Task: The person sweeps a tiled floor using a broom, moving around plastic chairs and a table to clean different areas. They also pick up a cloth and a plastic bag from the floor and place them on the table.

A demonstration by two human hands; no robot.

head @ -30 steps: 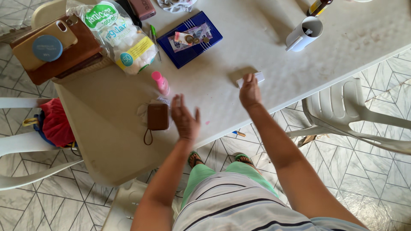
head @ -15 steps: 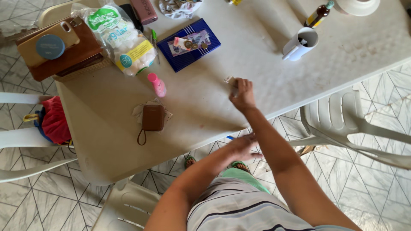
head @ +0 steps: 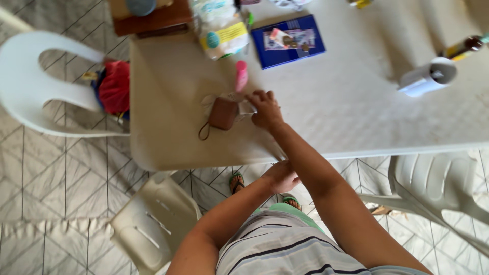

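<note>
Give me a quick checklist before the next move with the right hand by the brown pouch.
1. Right hand on the table beside the brown pouch: ok.
2. Grip on the pale thing under its fingers: cannot tell, the fingers hide it.
3. Left hand free and off the white table, below its near edge: ok.
4. Pink bottle lying just behind the pouch, close to the hand's path: not ok.
5. Pouch's strap loop well inside the table edge: ok.
6. White mug, on its side, far from both hands: ok.
</note>
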